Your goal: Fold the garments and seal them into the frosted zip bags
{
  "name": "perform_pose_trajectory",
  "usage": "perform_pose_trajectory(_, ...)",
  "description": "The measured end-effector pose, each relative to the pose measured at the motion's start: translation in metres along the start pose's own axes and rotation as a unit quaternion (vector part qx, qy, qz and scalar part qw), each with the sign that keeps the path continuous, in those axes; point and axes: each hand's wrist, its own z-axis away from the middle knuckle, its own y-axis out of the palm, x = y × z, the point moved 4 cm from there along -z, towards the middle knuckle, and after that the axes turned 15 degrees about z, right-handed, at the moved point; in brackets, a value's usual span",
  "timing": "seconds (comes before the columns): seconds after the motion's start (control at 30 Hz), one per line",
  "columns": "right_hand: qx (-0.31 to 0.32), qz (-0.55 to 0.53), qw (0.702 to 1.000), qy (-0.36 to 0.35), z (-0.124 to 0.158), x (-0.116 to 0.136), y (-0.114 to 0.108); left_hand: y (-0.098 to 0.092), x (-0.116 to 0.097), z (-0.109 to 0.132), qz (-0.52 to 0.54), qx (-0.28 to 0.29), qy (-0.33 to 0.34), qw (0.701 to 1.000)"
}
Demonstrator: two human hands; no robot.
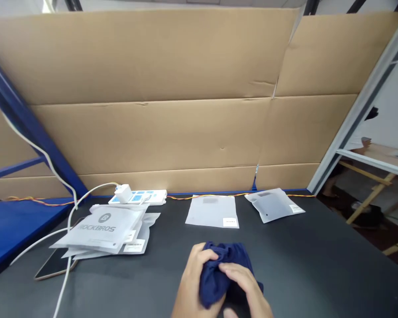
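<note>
A bunched dark navy cloth is at the bottom centre, over the black tabletop. My left hand wraps round its left side, fingers curled over the top. On the right side of the cloth, my right hand rests with bent fingers against the folds, its thumb lower down. Part of the cloth hangs out behind and to the right of the right hand. Beyond it lie a flat frosted bag with a white label and a second, fuller frosted bag.
On the left, a stack of frosted bags partly covers a phone. Behind it is a white power strip with a charger. A white cable crosses the left side. Cardboard forms the back wall.
</note>
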Motion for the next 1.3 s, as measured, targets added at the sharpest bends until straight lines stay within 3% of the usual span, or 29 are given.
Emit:
perform_pose_trajectory(0.1,0.131,0.079,0.988,-0.031,-0.009,0.004,0.022,-0.040,0.032,0.028,-0.055,-0.105,-0.070,0.991)
perform_pose_trajectory(0.2,0.231,0.124,0.964,-0.042,-0.014,0.005,0.032,-0.072,0.040,0.047,-0.166,-0.165,-0.058,0.970)
perform_pose_trajectory(0.27,0.270,0.134,0.953,-0.040,-0.015,0.006,0.033,-0.079,0.033,0.049,-0.233,-0.155,-0.028,0.960)
perform_pose_trajectory(0.33,0.289,0.140,0.945,-0.053,-0.014,0.007,0.032,-0.072,0.023,0.042,-0.268,-0.062,0.011,0.961)
perform_pose_trajectory(0.4,0.289,0.148,0.944,-0.062,-0.014,0.004,0.029,-0.063,0.019,0.032,-0.274,0.028,0.025,0.961)
perform_pose_trajectory(0.43,0.286,0.151,0.944,-0.065,-0.014,0.001,0.026,-0.062,0.021,0.026,-0.272,0.044,0.019,0.961)
perform_pose_trajectory(0.6,0.263,0.176,0.948,-0.029,-0.010,-0.031,-0.001,-0.090,0.050,0.016,-0.246,-0.054,-0.064,0.966)
perform_pose_trajectory(0.73,0.236,0.175,0.956,-0.011,-0.005,-0.046,-0.025,-0.117,0.071,0.033,-0.320,-0.061,-0.128,0.937)
perform_pose_trajectory(0.87,0.169,0.154,0.972,-0.044,-0.001,-0.046,-0.042,-0.124,0.061,0.039,-0.361,-0.058,-0.038,0.930)
perform_pose_trajectory(0.93,0.137,0.172,0.975,-0.031,0.001,-0.052,-0.047,-0.118,0.055,0.033,-0.352,-0.018,-0.008,0.936)
perform_pose_trajectory(1.03,0.123,0.212,0.969,0.018,0.004,-0.067,-0.048,-0.107,0.053,0.017,-0.314,0.055,-0.016,0.948)
perform_pose_trajectory(1.13,0.091,0.220,0.971,0.007,0.004,-0.078,-0.052,-0.111,0.049,0.006,-0.297,0.065,-0.007,0.953)
perform_pose_trajectory(1.23,0.082,0.177,0.979,-0.059,0.010,-0.079,-0.067,-0.123,0.040,0.018,-0.289,0.057,0.034,0.955)
perform_pose_trajectory(1.3,0.119,0.131,0.979,-0.097,0.023,-0.079,-0.079,-0.126,0.035,0.040,-0.266,0.073,0.060,0.959)
